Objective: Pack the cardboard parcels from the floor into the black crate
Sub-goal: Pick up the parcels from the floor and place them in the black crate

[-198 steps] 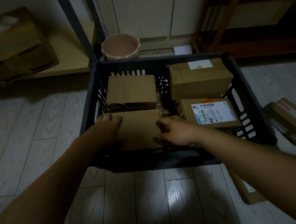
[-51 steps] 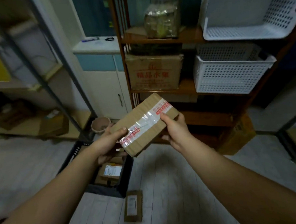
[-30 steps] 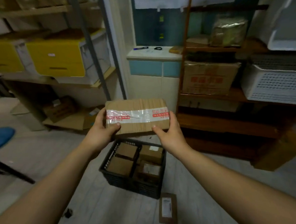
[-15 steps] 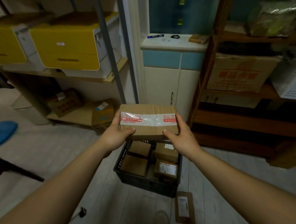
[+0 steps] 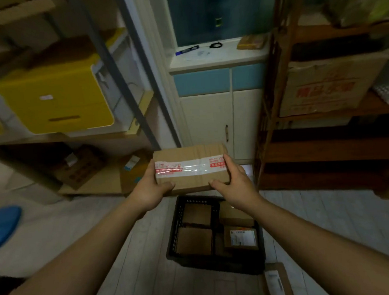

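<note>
1. Storeroom floor [image 5: 46, 236]: pale plank boards, dim light; metal shelving to the left carried a yellow drawer box [image 5: 54, 101]; a wooden rack [image 5: 326, 153] stood to the right, a white cabinet [image 5: 221, 123] between them.
2. Black crate [image 5: 219, 263]: sat on the floor, below and slightly right of the hands. Four cardboard parcels lay flat inside, among them a labelled parcel [image 5: 240, 237] at its near right.
3. Taped parcel [image 5: 191, 168]: brown carton with a clear-and-red tape band, held level in the air above the crate's far edge, long axis running left to right across the view.
4. Left hand [image 5: 148, 191]: fingers closed around the parcel's left end, thumb on the near face.
5. Right hand [image 5: 234, 183]: fingers closed around the parcel's right end, thumb likewise on the near face.
6. Flat parcel [image 5: 277, 283]: lay on the floor just beside the crate's near right corner, not yet packed.
7. Assessment: placement likely meant lowering straight down and slightly toward the person; both hands stood about equally near the crate. Floor layer looked full, so stacking on top seemed probable.
</note>
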Tool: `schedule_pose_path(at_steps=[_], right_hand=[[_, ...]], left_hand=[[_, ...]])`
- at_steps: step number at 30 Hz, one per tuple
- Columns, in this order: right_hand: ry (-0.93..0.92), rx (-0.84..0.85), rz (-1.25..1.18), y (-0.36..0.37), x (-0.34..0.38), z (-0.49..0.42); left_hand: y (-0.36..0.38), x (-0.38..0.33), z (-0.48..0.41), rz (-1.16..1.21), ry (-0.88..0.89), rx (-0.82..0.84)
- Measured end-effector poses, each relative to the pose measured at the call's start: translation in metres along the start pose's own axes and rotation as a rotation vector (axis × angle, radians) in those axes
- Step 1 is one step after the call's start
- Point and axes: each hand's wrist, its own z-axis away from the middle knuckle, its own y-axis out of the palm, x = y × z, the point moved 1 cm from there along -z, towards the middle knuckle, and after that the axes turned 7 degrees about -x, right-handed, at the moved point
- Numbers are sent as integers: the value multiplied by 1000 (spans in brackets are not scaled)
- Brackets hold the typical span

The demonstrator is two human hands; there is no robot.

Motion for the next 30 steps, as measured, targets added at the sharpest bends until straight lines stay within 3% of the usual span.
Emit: schedule_pose_path(at_steps=[8,15,22,30], right_hand=[[180,-165,25,54,-27,-13],[319,-166,35,157,-87,-25],[345,-65,181,265,-250,-77],[282,-10,305,358,-430,-134]], left_hand=[[9,39,-74,-44,68,157],[25,164,-139,-179,168,275],[123,337,-192,-213,31,271],[244,507,-264,-513,136,285]])
